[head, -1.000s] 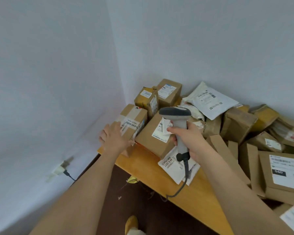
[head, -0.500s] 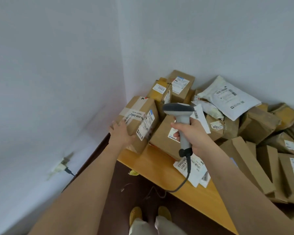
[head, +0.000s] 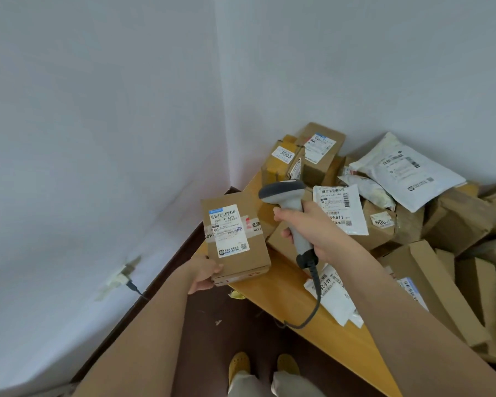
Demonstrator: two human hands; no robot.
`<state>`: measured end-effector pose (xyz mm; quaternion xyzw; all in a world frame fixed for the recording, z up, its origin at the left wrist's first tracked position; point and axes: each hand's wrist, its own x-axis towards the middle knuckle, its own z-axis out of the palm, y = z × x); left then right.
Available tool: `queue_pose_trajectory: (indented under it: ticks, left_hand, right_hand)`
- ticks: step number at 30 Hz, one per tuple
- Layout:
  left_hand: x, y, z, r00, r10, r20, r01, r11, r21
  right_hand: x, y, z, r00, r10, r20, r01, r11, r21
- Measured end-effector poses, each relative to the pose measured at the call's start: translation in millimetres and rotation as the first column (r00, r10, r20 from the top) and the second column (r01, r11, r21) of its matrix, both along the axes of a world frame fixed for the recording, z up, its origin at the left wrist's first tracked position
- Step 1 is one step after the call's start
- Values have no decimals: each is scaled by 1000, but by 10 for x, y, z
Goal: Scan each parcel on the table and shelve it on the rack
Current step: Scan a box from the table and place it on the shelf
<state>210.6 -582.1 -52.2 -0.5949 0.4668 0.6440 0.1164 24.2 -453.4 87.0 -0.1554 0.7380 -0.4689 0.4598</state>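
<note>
Far left: a wall socket [head: 121,277] with a dark plug, low on the wall, apart from the work. Your left hand [head: 202,273] grips the near lower corner of a brown box [head: 235,239], fingers curled under its edge, and holds it lifted off the table's left end with the labelled face turned up toward you. The white shipping label [head: 229,230], with its barcode along the top, lies in plain view.

Centre: your right hand [head: 308,224] is wrapped round the handle of the grey scanner [head: 288,206]; its head points left, toward the box, and the cord [head: 312,299] hangs down over the table [head: 284,290] edge.

Right: the remaining parcels lie heaped against the corner, among them a box marked 3003 [head: 284,161], a white mailer bag [head: 404,173] and flat cartons [head: 430,285] near the right edge.

Step in hand, as judged: scanning the held box. The next move calls for aiming the scanner head squarely at the barcode and pulling the trigger, keeping the box steady. Shelving follows; the rack is not in view, so you would have to turn to find it.
</note>
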Motion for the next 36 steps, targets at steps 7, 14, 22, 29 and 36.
queue_pose_trajectory:
  ticks: [7,14,22,29,36]
  left_hand:
    - [-205,180,-96,993,116,-30,-119,987,-109]
    - [-277,205,-104,990,142,-13,-142,980,-136]
    - [-289,209,-116,990,140,-23,-142,979,-143]
    - [-273,220,-131,990,131,-47,-137,976,-168]
    - [-178,239,-145,977,177,-117,-193,971,-144]
  right_hand:
    - [8,56,161,992,56,117,-57,998,12]
    - [80,114,376,976,104,191,-89,992,-86]
    - [177,128,564,977,75,199,-56,993,-100]
    - [218,166,658,973,38,227,-10,992,-123]
    - [200,220,584,979,31,200,2,986,-164]
